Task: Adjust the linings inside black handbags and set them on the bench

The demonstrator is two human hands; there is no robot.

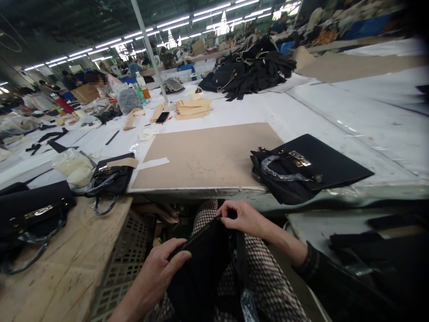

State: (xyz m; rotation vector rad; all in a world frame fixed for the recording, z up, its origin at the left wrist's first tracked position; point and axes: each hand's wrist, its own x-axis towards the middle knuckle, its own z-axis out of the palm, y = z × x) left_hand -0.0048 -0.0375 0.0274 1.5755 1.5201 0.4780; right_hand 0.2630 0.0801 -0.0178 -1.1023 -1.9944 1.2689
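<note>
A black bag (201, 264) rests over my lap, its top edge slanting up to the right. My left hand (164, 266) grips that edge at its lower left end, thumb on the near side. At the upper right end, my right hand (243, 218) pinches the edge between thumb and fingers. Clear plastic wrap (248, 305) shows on a part hanging at the bag's lower right. The lower part of the bag runs out of view. Beyond my hands lies a tan board (208, 156) at the table's front edge.
A black handbag (315, 161) with a gold clasp and wrapped handles lies on the table at right. More black bags (115, 172) sit at left, some on a brown-covered surface (67, 264). A phone (162, 117), tan pieces (192, 108) and a black pile (251, 69) lie farther back.
</note>
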